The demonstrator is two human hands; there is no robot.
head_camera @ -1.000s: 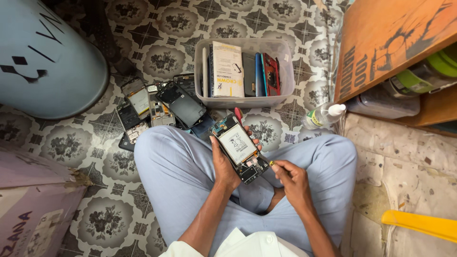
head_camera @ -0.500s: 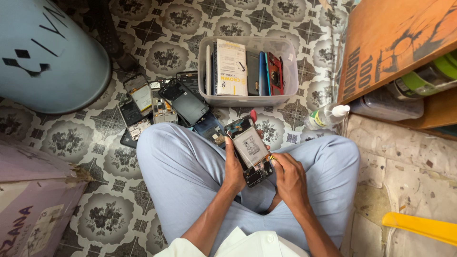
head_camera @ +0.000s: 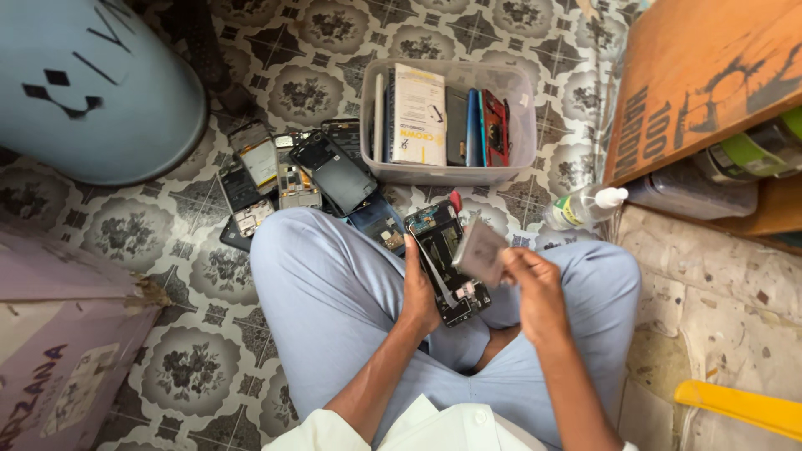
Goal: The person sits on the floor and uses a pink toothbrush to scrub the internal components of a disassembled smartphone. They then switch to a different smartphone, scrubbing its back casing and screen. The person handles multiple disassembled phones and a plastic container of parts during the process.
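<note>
Left hand [head_camera: 420,288]: it holds an opened phone [head_camera: 444,263], back side up, in the middle of the frame, over the person's lap.
Right hand [head_camera: 535,280]: its fingers pinch a flat grey battery [head_camera: 479,250], tilted up off the phone.
What changed: half a second ago the battery lay flat inside the phone. Now it is lifted out, and the dark inside of the phone shows. It looks like the phone is being taken apart.
Floor [head_camera: 192,367]: patterned tiles. A pile of other phone parts [head_camera: 292,175] lies at the upper left of the knee.
Box [head_camera: 518,108]: a clear plastic box at the top middle, with flat packs standing in it.
Bottle [head_camera: 581,209]: small, clear, lying at the right of the phone.
</note>
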